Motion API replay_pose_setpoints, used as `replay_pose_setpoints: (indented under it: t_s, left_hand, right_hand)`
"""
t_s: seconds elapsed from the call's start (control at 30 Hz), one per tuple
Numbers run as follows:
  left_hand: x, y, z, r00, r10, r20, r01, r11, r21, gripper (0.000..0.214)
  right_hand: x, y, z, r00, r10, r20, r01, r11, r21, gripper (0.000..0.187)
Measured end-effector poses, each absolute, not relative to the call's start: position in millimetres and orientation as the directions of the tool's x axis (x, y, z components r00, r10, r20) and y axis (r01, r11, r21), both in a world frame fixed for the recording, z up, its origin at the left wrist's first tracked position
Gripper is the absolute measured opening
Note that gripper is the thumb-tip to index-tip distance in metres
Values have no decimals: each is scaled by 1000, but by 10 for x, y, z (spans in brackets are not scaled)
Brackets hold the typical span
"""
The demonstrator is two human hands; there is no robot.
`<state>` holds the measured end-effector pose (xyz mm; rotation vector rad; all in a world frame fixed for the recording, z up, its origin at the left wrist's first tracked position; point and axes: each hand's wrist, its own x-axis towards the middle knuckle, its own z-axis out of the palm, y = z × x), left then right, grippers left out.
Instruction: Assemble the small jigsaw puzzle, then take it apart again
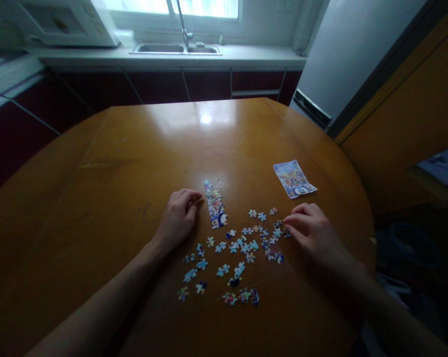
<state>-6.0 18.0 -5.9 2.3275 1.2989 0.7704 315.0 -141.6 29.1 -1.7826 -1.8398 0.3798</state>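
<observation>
Both grips unclear: left hand (pixel 177 219) beside puzzle strip (pixel 215 204), right hand (pixel 310 234) touching loose pieces (pixel 279 232).

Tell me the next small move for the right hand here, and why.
Probably pinch up the loose piece at the fingertips of the right hand and try it against the joined strip: that hand already touches the scattered pieces, and the left hand rests beside the strip.

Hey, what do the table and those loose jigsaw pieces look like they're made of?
The table looks like wood or wood veneer under a glossy varnish: orange-brown, with window light mirrored on top. The jigsaw pieces are probably thin printed cardboard: flat, colourful on the face, though too small to be sure.
</observation>
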Motion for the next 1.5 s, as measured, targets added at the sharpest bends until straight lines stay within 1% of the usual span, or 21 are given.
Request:
replay_pose_setpoints:
  t_s: [0.07,0.3,0.5,0.73,0.8,0.97,1.1,1.27,1.37,1.5]
  left_hand:
    - [-60,180,-55,427,859,282,662,-510,550,20]
    - [-70,194,-67,436,854,284,664,-518,540,20]
    - [-62,186,-62,435,851,294,662,-523,537,19]
    - [-63,178,-47,442,849,288,662,-526,534,18]
    - [-65,180,-52,442,849,289,663,-526,533,18]
    - [-53,186,-67,438,850,292,658,-525,540,18]
    - [-50,183,-66,440,849,293,653,-527,544,18]
    - [-60,177,-61,438,850,293,658,-525,540,18]
    - [-63,176,-62,438,850,293,657,-526,540,19]
    - [-58,174,-64,438,848,299,656,-529,538,19]
  right_hand:
    - [3123,-1475,237,9,988,153,829,78,-553,9]
    - [3080,-1487,190,-45,993,110,841,97,-532,8]
    - [3081,-1482,189,-46,993,112,831,100,-547,12]
    - [3067,-1467,138,-37,992,119,845,95,-527,8]
    - [3071,-1452,141,-60,988,143,849,126,-512,7]
    - [3095,-1417,181,-210,961,181,831,273,-485,18]
    - [3121,-1400,169,-271,946,179,844,323,-429,18]
    - [3167,-1370,136,-321,934,160,839,359,-409,16]
    - [3178,-1361,164,-323,939,119,838,342,-425,14]
    - [3165,-1363,253,-320,943,95,794,322,-516,9]
